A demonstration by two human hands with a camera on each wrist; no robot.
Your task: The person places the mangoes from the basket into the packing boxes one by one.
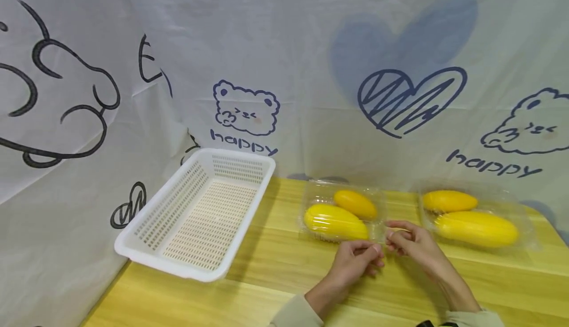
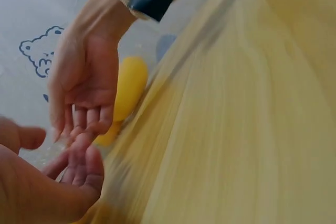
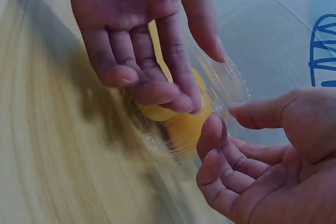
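In the head view, a clear plastic box (image 1: 377, 194) holds a long yellow oval fruit-like piece (image 1: 335, 222) and a smaller orange-yellow one (image 1: 355, 204). My left hand (image 1: 351, 265) is at the box's near right corner. Its thumb stands apart from the loosely bent fingers, with nothing visible between them. My right hand (image 1: 420, 248) is beside the box's right edge, fingers loosely curled. In the right wrist view, the right thumb and fingers (image 3: 212, 129) are close to the clear plastic; a gap shows between them. Whether they touch the edge is hard to see.
A second clear box (image 1: 529, 228) with two yellow oval pieces (image 1: 477, 228) stands at the right. A white slotted basket (image 1: 262, 188) is at the left. The wooden table (image 1: 266, 287) meets a printed cloth backdrop (image 1: 302, 70) at the back and left.
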